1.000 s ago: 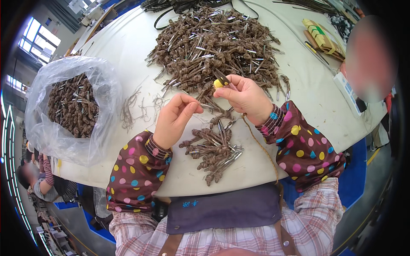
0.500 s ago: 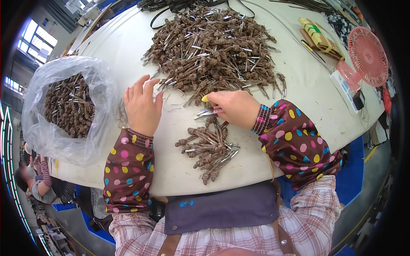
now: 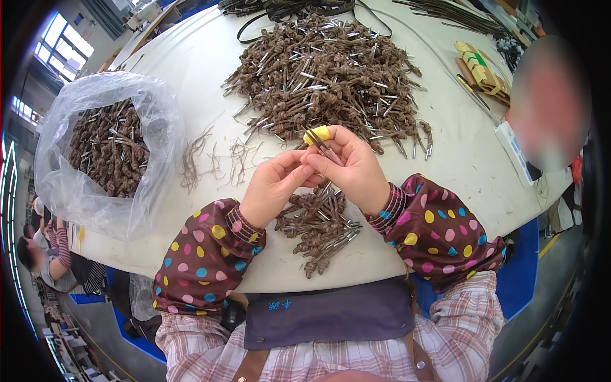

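Note:
My right hand (image 3: 356,169) is closed round small thread snips (image 3: 332,155) with a pinkish handle, their narrow blades pointing up and away. Yellow tape (image 3: 317,135) wraps one of its fingers. My left hand (image 3: 273,188) meets it, thumb and fingers pinched together; what they grip is hidden. Below the hands lies a small heap of brown knotted cords (image 3: 318,232) with metal-tipped ends. A far larger pile of the same knotted cords (image 3: 324,76) covers the table beyond.
On the left, a clear plastic bag (image 3: 54,159) holds more knotted cords. Loose thread scraps (image 3: 197,156) lie beside it. At right are a yellow-wrapped bundle (image 3: 480,67), a white power strip (image 3: 514,149) and a blurred reddish shape. Black straps (image 3: 299,9) lie at the back; a person sits far left.
My left hand has moved right and closed, meeting my right hand. My right hand has turned, so the snips now point up and away. The view has shifted slightly.

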Motion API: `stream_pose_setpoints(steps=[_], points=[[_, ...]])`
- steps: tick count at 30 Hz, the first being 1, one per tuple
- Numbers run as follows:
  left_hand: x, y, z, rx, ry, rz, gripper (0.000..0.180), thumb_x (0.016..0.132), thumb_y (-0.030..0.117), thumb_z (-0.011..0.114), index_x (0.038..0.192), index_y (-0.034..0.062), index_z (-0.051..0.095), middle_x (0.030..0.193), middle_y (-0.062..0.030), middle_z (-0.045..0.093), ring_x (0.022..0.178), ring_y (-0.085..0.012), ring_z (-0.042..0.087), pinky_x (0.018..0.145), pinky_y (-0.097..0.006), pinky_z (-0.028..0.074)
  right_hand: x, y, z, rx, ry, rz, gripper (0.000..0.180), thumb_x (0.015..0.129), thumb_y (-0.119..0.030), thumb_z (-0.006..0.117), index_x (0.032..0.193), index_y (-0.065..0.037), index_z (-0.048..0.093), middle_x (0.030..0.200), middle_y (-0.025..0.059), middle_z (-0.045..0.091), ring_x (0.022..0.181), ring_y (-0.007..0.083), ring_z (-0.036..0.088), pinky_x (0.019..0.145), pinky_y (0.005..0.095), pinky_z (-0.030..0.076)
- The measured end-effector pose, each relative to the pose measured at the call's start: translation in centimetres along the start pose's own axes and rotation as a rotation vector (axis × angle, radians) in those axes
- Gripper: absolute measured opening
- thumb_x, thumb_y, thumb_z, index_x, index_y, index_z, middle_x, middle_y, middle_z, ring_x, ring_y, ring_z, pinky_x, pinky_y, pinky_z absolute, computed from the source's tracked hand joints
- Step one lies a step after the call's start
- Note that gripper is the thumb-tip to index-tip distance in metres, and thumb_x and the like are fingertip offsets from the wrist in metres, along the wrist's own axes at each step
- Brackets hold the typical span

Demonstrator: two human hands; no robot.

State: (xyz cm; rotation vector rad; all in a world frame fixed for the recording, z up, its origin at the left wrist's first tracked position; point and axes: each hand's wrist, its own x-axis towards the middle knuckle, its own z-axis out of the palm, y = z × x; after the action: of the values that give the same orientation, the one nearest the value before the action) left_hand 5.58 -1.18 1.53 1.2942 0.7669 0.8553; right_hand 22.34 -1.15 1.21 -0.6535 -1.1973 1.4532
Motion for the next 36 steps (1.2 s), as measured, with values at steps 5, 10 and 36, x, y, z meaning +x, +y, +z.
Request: stream_pose_setpoints(steps=[5,10,36], points=[[0.4,-0.1,-1.7,0.245,0.125,0.105,0.024,0.095,0.010,0.051,0.114,-0.0022,0.056,0.100,-0.0065,0.063,0.090,-0.0110,0.059,0.083,-0.024,0.048,0.9,-0.9,-1.7,-0.310,-0.106,0.037,0.029,0.086,-0.003,0.062,0.113,0.000,0.051,0.099,0.0052,0.062,0.086,0.0059,0.059,0.075,0.0205,0.049],[1.0,0.4,-3.7,0.250,0.256,0.144,0.020,0.094,0.010,0.052,0.109,-0.0013,0.058,0.098,-0.0061,0.064,0.087,-0.0094,0.057,0.080,-0.023,0.047,0.4,-2.2,-2.7,-0.781,-0.580,0.072,0.034,0.079,-0.002,0.066,0.110,-0.005,0.055,0.092,0.0018,0.066,0.074,0.0067,0.061,0.066,0.0215,0.050],[0.1,0.2,-1.5,0.437,0.128,0.107,0.028,0.085,0.015,0.067,0.106,-0.0022,0.058,0.086,-0.0030,0.063,0.076,-0.0074,0.057,0.072,-0.022,0.048,0.7,-1.4,-2.1,-0.313,-0.050,0.213,0.019,0.082,-0.006,0.067,0.096,-0.001,0.055,0.076,-0.0008,0.060,0.068,0.0019,0.054,0.058,0.0171,0.040]])
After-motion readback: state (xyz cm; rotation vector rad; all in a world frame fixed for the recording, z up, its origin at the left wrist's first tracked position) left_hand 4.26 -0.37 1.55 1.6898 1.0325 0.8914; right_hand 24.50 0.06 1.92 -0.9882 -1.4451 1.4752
